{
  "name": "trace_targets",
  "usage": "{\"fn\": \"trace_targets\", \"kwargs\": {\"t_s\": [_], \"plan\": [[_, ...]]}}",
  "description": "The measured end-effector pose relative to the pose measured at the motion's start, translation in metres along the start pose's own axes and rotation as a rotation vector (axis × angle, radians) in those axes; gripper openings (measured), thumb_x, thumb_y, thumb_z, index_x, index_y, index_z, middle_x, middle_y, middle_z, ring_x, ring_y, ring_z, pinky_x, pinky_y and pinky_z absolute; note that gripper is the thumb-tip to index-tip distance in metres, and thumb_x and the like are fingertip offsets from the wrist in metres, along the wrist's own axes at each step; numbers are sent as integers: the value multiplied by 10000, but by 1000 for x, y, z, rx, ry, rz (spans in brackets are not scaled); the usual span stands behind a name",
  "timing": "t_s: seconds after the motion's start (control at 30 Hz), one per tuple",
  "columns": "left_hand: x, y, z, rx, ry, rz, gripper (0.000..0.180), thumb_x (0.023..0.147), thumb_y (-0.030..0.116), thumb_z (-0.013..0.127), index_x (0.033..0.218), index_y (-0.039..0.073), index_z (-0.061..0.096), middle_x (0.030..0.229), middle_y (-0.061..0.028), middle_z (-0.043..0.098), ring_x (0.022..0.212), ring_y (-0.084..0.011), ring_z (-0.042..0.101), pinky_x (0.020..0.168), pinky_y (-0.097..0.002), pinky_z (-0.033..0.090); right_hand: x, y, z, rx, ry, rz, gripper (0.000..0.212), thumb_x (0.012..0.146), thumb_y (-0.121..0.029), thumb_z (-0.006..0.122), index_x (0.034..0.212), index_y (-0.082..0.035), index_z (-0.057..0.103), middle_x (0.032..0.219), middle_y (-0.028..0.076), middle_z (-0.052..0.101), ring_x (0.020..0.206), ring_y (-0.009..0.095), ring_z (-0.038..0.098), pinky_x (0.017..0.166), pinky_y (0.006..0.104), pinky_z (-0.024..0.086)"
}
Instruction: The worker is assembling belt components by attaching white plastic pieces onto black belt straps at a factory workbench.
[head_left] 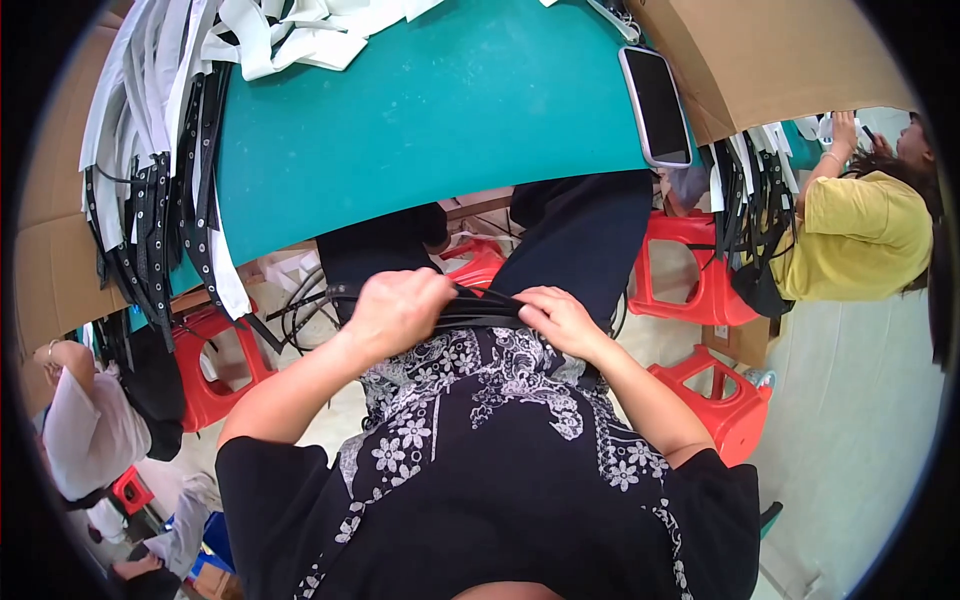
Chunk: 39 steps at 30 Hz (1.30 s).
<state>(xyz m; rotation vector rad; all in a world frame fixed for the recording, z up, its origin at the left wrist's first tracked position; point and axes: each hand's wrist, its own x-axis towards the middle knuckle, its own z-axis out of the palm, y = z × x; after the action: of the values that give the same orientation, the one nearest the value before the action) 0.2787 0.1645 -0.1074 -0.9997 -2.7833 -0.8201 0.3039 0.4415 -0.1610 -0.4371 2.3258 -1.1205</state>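
Across my lap lies a bundle of thin black straps, its ends trailing out past my left hand toward the floor. My left hand is closed round the bundle, knuckles up. Farther right, my right hand grips the same straps, thumb and fingers bent over them. The stretch between both hands is pulled roughly level. Fingertips of both hands are partly hidden beneath.
Ahead is a green tabletop with white strips and a phone. Black eyelet straps hang at the left edge. A cardboard box stands right. Red stools and seated co-workers flank me.
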Motion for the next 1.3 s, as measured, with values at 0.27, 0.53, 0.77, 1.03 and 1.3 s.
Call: {"fn": "trace_targets", "kwargs": {"t_s": [0.27, 0.53, 0.77, 1.03, 1.3], "plan": [[104, 84, 23, 39, -156, 859, 245, 785, 286, 603, 628, 129, 498, 594, -2, 489, 512, -151, 563, 453, -310, 431, 48, -32, -67, 1364, -550, 311, 844, 908, -669, 193, 1253, 36, 505, 1152, 199, 608, 1092, 282, 580, 990, 398, 409], [118, 113, 69, -664, -278, 861, 135, 728, 213, 601, 742, 90, 548, 734, -53, 525, 705, -228, 601, 583, -369, 482, 45, -62, -135, 1365, -129, 399, 247, 1002, -282, 415, 1135, -99, 514, 729, -12, 510, 539, 83, 417, 533, 250, 414], [267, -19, 3, -294, 477, 206, 41, 805, 94, 626, 797, 54, 622, 782, -121, 621, 738, -307, 600, 672, -403, 479, 5, -23, -144, 1218, -137, 243, 151, 953, -208, 518, 987, -60, 517, 752, 46, 598, 568, 84, 532, 538, 210, 442], [389, -100, 12, 359, 464, 276, 186, 790, 175, 645, 968, 119, 642, 1030, -35, 588, 1162, -237, 455, 966, -377, 389, 3, -80, -142, 1230, 59, -51, 260, 989, -252, 421, 1114, -25, 444, 553, 55, 454, 407, 108, 365, 424, 246, 324], [277, -26, 31, -851, -96, -123, 175, 934, 164, 547, 841, 25, 600, 634, 11, 535, 579, -77, 490, 525, -268, 401, -7, -80, -190, 1061, 665, -84, 285, 869, -46, 548, 1132, -59, 437, 834, 50, 485, 590, 92, 471, 487, 224, 454]]}}
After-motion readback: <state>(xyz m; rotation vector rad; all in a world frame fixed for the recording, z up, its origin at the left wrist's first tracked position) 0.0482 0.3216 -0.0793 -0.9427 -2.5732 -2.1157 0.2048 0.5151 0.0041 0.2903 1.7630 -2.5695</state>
